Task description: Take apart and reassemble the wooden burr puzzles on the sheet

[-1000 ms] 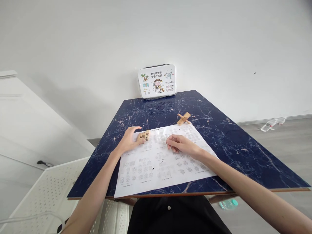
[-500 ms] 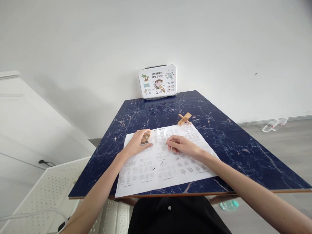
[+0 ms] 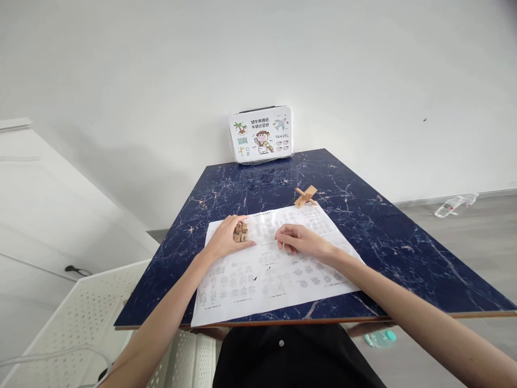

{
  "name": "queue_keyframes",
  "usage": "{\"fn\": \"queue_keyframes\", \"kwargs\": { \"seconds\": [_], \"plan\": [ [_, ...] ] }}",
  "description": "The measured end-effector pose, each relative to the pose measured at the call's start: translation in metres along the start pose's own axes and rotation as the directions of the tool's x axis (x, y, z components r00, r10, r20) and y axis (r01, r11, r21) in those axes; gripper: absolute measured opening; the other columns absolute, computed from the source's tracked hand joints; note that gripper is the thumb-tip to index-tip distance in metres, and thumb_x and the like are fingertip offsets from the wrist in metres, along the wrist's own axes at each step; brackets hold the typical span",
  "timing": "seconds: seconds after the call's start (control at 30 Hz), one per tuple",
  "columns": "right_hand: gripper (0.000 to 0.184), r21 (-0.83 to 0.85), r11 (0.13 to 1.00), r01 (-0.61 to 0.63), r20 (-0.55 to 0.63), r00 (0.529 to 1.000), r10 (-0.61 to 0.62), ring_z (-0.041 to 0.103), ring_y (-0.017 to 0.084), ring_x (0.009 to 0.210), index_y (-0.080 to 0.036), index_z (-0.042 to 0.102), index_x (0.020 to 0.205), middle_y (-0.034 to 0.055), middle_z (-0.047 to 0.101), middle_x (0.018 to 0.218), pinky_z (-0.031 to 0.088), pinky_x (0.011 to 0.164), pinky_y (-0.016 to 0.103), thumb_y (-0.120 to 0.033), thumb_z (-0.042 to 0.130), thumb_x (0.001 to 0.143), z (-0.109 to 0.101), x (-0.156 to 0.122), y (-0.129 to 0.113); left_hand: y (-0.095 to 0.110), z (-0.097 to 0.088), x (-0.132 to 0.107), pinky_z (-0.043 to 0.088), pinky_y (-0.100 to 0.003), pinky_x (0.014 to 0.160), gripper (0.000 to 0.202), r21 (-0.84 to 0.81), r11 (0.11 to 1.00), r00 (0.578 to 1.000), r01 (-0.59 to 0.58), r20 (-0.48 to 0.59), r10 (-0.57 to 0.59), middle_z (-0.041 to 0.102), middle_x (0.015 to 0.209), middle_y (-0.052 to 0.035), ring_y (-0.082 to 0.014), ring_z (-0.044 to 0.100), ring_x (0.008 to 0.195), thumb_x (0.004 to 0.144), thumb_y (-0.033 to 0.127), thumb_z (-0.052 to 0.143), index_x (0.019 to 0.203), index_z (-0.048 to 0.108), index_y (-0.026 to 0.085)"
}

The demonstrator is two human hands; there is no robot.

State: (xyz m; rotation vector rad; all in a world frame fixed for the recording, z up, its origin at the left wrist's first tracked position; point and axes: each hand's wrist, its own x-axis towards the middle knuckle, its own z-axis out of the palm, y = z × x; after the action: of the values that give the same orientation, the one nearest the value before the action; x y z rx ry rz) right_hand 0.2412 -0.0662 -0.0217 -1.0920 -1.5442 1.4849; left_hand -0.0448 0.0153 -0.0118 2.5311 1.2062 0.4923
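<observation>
My left hand [image 3: 226,235] curves around a small wooden burr puzzle [image 3: 241,232] over the left part of a printed sheet [image 3: 242,310]. Its fingers lie along the far side and its thumb along the near side; the palm hides the puzzle's left part. Notched blocks with dark marks show on the exposed side. My right hand [image 3: 301,239] rests above the middle of the sheet, fingers curled in, with nothing visible in them. Beyond the sheet's upper right corner sits a crossed wooden piece [image 3: 306,196], made of a flat plate and a rod.
Against the wall at the back of the blue marbled table [image 3: 343,199] leans a white case [image 3: 262,134] with cartoon prints. Clear plastic bottles [image 3: 455,206] lie on the floor at the right. A white perforated rack [image 3: 92,302] stands at the left.
The puzzle in my left hand has turned, so a different side with separate block ends faces me. My left thumb has shifted slightly. My right hand has stayed put.
</observation>
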Motion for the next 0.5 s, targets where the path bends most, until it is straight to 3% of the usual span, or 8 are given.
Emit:
{"fn": "queue_keyframes", "kwargs": {
  "seconds": [0.17,0.27,0.37,0.5],
  "plan": [
    [0.034,0.005,1.0,0.013,0.006,1.0,-0.013,0.051,0.012,0.061,-0.02,0.064,0.094,0.0031,0.07,0.084,0.037,0.057,0.029,-0.054,0.069,0.094,0.001,0.001,0.0,0.03,0.002,-0.008,0.05,-0.047,0.106,0.087,-0.149,0.981,0.99,-0.12,0.059,0.13,0.059,0.14,-0.0099,-0.0327,0.06,0.125,0.074,0.067,0.085,0.145,0.05,0.032],
    [0.033,0.003,1.0,0.022,0.004,1.0,-0.022,0.051,0.012,0.06,-0.02,0.064,0.094,0.003,0.071,0.084,0.037,0.057,0.029,-0.053,0.069,0.095,0.001,0.001,0.0,0.041,0.005,-0.008,0.049,-0.05,0.108,0.097,-0.179,0.978,0.981,-0.111,0.137,0.136,0.058,0.143,-0.0114,-0.0352,0.058,0.129,0.071,0.068,0.087,0.151,0.045,0.032],
    [0.032,-0.007,1.0,0.027,0.002,1.0,-0.027,0.051,0.012,0.06,-0.02,0.064,0.094,0.0026,0.071,0.084,0.038,0.056,0.028,-0.052,0.068,0.095,0.001,0.001,0.002,0.038,0.004,-0.006,0.046,-0.054,0.11,0.107,-0.17,0.978,0.975,-0.121,0.163,0.149,0.056,0.144,-0.0135,-0.0375,0.055,0.132,0.069,0.069,0.088,0.156,0.039,0.032],
    [0.028,-0.057,0.998,0.038,0.005,0.999,-0.037,0.052,0.013,0.06,-0.021,0.063,0.096,0.0029,0.071,0.084,0.039,0.056,0.028,-0.049,0.065,0.097,0.0,0.001,0.003,0.018,-0.007,-0.004,0.041,-0.058,0.115,0.113,-0.089,0.987,0.978,-0.134,0.147,0.146,0.046,0.153,-0.0144,-0.0411,0.045,0.14,0.061,0.07,0.091,0.156,0.043,0.031]
  ]
}}
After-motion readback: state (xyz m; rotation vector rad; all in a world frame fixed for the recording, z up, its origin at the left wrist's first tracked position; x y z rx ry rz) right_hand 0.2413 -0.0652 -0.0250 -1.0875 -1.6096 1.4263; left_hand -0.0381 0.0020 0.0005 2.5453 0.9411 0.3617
